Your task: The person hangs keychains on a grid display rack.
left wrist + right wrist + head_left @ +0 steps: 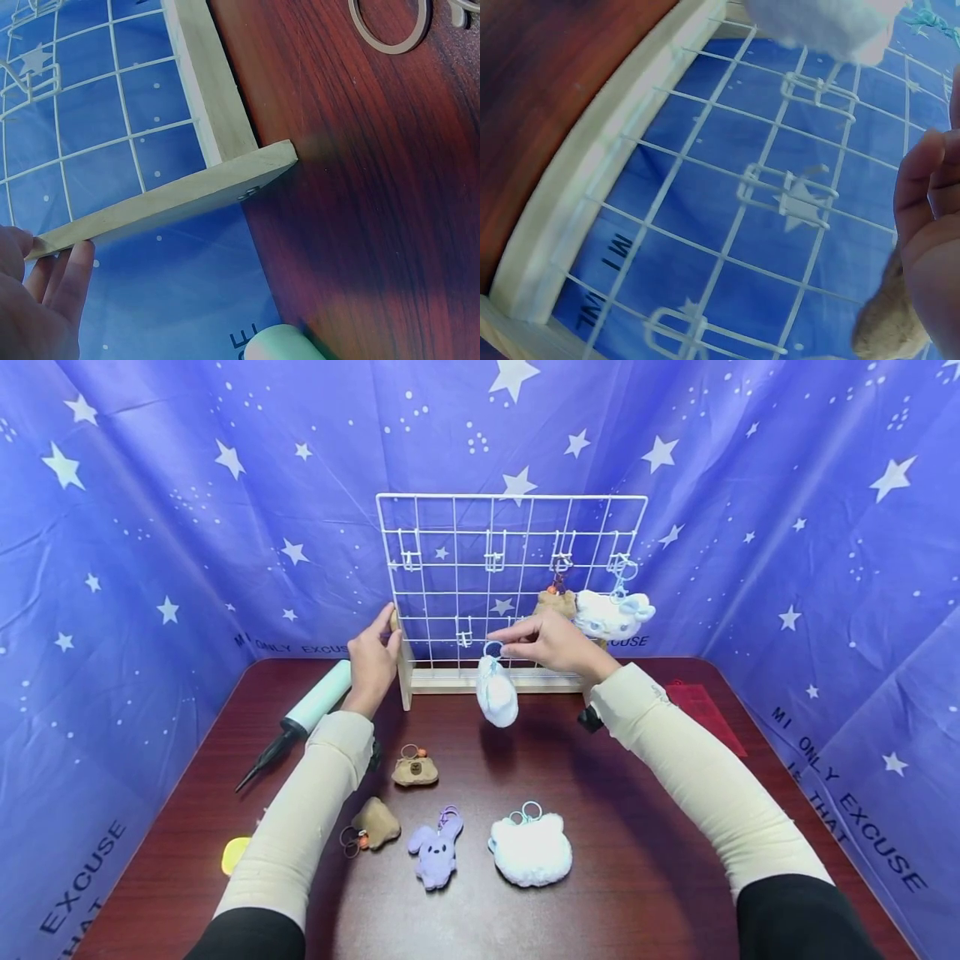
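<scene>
A white wire grid rack (453, 593) stands in a wooden base, with hooks on it. At its left wooden post (142, 204), my left hand (373, 662) grips the edge between thumb and fingers. My right hand (558, 647) pinches the ring of a white plush keychain (497, 693), which hangs in front of the rack's lower part, near a low hook (464, 638). In the right wrist view the white plush (829, 26) is at the top and my right hand (934, 225) at the right edge. A brown plush (556, 604) and a white eared plush (611, 614) hang from hooks at right.
On the table (630, 860) lie two brown plushes (416, 771), (377, 823) a purple plush (437, 856) and a white fluffy plush (531, 852). A green pump (318, 697) and a yellow item (234, 855) are at left, a red mesh piece (705, 718) at right.
</scene>
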`<action>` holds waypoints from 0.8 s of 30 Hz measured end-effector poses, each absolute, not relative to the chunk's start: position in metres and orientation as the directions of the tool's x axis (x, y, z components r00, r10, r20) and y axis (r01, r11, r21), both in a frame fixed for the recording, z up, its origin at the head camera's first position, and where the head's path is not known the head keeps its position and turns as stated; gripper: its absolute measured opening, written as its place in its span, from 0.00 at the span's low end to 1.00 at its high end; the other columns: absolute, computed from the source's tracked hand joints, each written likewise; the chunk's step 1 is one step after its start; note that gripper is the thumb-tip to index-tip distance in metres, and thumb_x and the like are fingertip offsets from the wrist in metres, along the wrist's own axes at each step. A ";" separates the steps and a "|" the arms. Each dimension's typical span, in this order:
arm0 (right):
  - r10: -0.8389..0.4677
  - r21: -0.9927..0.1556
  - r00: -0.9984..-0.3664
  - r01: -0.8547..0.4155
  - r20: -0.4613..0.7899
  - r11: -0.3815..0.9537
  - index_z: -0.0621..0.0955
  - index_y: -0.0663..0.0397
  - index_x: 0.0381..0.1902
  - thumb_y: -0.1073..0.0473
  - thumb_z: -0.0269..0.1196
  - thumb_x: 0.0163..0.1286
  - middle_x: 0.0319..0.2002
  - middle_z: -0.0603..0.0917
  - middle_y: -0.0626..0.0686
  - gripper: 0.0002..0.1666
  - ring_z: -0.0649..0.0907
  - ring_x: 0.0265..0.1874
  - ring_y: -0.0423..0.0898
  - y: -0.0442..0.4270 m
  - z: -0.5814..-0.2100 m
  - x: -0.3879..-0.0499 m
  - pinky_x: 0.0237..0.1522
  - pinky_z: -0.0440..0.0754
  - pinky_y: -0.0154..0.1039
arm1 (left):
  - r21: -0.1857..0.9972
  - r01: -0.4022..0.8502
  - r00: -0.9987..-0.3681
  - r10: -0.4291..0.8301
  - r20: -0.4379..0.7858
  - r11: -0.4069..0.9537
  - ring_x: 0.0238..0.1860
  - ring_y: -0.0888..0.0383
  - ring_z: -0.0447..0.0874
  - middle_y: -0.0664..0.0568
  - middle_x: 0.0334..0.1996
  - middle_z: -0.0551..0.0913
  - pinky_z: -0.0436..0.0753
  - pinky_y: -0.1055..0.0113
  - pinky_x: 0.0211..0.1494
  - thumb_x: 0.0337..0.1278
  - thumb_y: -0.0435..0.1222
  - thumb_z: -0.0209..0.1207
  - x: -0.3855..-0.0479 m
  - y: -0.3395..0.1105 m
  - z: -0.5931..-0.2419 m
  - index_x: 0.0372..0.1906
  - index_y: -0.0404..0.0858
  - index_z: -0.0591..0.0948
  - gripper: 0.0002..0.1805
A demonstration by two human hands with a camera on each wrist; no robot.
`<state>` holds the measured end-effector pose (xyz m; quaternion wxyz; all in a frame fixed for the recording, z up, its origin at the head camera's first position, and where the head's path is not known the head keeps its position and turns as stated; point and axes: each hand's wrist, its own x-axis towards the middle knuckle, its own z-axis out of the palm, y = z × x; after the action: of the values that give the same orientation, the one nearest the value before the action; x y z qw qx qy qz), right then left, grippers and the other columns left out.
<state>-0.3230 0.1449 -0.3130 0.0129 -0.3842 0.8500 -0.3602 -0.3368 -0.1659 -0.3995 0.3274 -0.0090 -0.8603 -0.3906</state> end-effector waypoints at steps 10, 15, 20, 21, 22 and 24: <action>-0.579 -0.596 -0.727 -0.663 0.368 0.453 0.88 0.53 0.54 0.61 0.69 0.68 0.44 0.91 0.57 0.16 0.64 0.14 0.34 0.146 -0.288 -0.327 0.16 0.61 0.29 | 0.681 0.241 -0.813 -0.239 0.531 0.692 0.41 0.45 0.89 0.43 0.47 0.90 0.88 0.54 0.48 0.68 0.36 0.63 -0.337 -0.166 -0.398 0.71 0.56 0.75 0.29; -0.524 -0.606 -0.756 -0.641 0.392 0.471 0.88 0.50 0.53 0.59 0.69 0.68 0.30 0.89 0.55 0.16 0.68 0.18 0.36 0.146 -0.281 -0.327 0.18 0.63 0.30 | 0.682 0.248 -0.810 -0.240 0.536 0.688 0.40 0.45 0.89 0.42 0.46 0.90 0.88 0.54 0.47 0.67 0.36 0.63 -0.336 -0.166 -0.398 0.71 0.56 0.76 0.28; -0.508 -0.585 -0.747 -0.658 0.428 0.475 0.88 0.53 0.54 0.61 0.69 0.68 0.27 0.89 0.53 0.16 0.68 0.16 0.35 0.146 -0.272 -0.328 0.17 0.63 0.29 | 0.680 0.250 -0.807 -0.239 0.540 0.689 0.41 0.45 0.89 0.42 0.47 0.90 0.88 0.53 0.49 0.67 0.36 0.63 -0.336 -0.166 -0.398 0.71 0.55 0.76 0.29; -0.503 -0.575 -0.745 -0.662 0.438 0.480 0.88 0.53 0.54 0.61 0.69 0.68 0.26 0.88 0.52 0.16 0.69 0.16 0.35 0.146 -0.269 -0.328 0.17 0.64 0.29 | 0.679 0.250 -0.807 -0.239 0.541 0.690 0.41 0.45 0.89 0.41 0.48 0.90 0.88 0.53 0.49 0.67 0.36 0.63 -0.336 -0.166 -0.399 0.71 0.55 0.76 0.29; -0.497 -0.568 -0.745 -0.664 0.446 0.486 0.88 0.53 0.54 0.61 0.69 0.68 0.26 0.88 0.51 0.16 0.71 0.16 0.35 0.145 -0.267 -0.328 0.17 0.66 0.29 | 0.678 0.251 -0.806 -0.239 0.542 0.691 0.41 0.45 0.89 0.42 0.48 0.90 0.88 0.53 0.49 0.67 0.36 0.63 -0.337 -0.166 -0.399 0.71 0.55 0.76 0.29; -0.476 -0.573 -0.756 -0.653 0.449 0.495 0.88 0.52 0.54 0.61 0.69 0.68 0.24 0.88 0.51 0.17 0.75 0.15 0.38 0.144 -0.262 -0.328 0.18 0.71 0.29 | 0.677 0.253 -0.805 -0.238 0.544 0.691 0.41 0.45 0.89 0.42 0.48 0.90 0.88 0.53 0.49 0.67 0.36 0.63 -0.337 -0.166 -0.399 0.71 0.55 0.76 0.29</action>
<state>-0.3282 0.1438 -0.2623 -0.1163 -0.3296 0.8567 -0.3793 -0.3370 -0.1657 -0.3992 0.3124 -0.0041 -0.8649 -0.3929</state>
